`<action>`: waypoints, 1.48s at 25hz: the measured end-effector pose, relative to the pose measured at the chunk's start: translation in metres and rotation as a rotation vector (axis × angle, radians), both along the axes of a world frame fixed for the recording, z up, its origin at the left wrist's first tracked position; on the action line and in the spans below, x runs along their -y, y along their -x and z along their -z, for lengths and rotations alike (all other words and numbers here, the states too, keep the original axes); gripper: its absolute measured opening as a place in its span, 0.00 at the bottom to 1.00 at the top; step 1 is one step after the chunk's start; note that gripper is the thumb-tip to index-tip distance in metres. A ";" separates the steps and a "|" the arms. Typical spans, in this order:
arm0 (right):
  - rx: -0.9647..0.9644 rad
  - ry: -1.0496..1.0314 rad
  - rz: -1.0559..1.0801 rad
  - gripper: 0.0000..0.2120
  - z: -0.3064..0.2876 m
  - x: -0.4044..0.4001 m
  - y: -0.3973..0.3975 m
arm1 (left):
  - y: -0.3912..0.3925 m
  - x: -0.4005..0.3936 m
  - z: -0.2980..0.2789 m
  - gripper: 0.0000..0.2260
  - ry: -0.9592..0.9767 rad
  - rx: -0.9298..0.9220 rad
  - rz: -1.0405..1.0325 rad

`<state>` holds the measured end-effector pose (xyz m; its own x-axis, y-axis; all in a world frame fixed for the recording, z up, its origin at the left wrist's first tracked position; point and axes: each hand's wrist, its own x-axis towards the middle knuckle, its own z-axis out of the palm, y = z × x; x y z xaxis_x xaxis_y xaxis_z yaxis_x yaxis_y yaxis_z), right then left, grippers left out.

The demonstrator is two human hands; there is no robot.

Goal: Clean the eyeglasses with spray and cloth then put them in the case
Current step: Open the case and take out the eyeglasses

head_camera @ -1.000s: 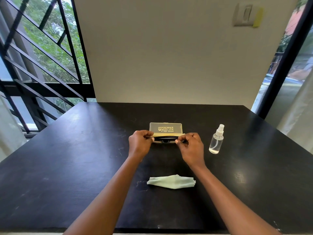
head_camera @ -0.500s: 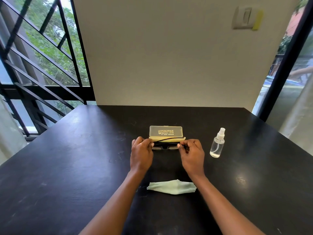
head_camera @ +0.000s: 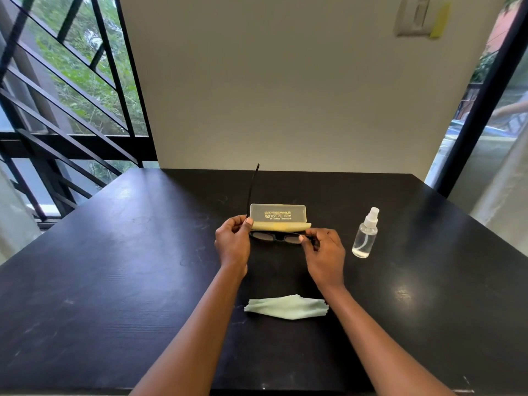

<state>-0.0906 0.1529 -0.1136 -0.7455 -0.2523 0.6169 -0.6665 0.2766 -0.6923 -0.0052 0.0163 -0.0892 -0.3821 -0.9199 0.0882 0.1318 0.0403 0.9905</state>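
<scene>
Two bare hands hold one pair of black-framed eyeglasses point(head_camera: 278, 237) just above the black tabletop point(head_camera: 114, 281), in front of one open, translucent yellowish plastic case point(head_camera: 278, 217). The left hand point(head_camera: 233, 244) has its fingers pinched on the frame's left end, where one temple arm sticks upward; the right hand point(head_camera: 324, 252) has its fingers closed on the right end. One clear plastic spray bottle point(head_camera: 365, 234) stands to the right; one crumpled pale green cloth point(head_camera: 285, 307) lies nearer, between the forearms
</scene>
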 end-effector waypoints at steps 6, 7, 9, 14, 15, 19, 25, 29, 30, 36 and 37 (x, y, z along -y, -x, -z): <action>0.001 -0.036 0.012 0.07 -0.008 0.003 0.002 | 0.003 -0.001 -0.006 0.06 0.023 -0.124 0.105; 0.006 -0.025 0.018 0.07 -0.010 0.004 0.002 | 0.002 -0.001 -0.006 0.08 0.033 -0.132 0.121; 0.045 -0.006 0.036 0.06 -0.014 0.004 0.003 | 0.001 0.000 -0.006 0.11 0.052 -0.123 0.142; 0.420 0.110 0.106 0.08 -0.023 0.008 0.009 | -0.004 -0.003 -0.004 0.09 0.076 -0.165 0.255; 0.524 0.190 0.097 0.07 -0.025 0.008 0.011 | -0.005 -0.004 -0.005 0.08 0.088 -0.181 0.281; 0.785 0.474 0.032 0.08 -0.040 0.006 0.020 | -0.013 -0.008 -0.011 0.07 0.138 -0.226 0.412; 0.820 0.551 0.009 0.05 -0.061 0.002 0.026 | -0.018 -0.011 -0.032 0.12 0.244 -0.195 0.502; 0.776 0.559 -0.051 0.04 -0.075 0.000 0.024 | -0.023 -0.014 -0.046 0.11 0.235 -0.189 0.474; 0.753 0.555 -0.062 0.04 -0.080 -0.001 0.023 | -0.024 -0.014 -0.051 0.11 0.223 -0.192 0.482; 0.645 0.504 -0.123 0.10 -0.099 -0.012 0.018 | -0.033 -0.016 -0.084 0.07 0.115 -0.230 0.569; 0.622 0.495 -0.129 0.12 -0.101 -0.014 0.018 | -0.034 -0.016 -0.089 0.06 0.091 -0.229 0.572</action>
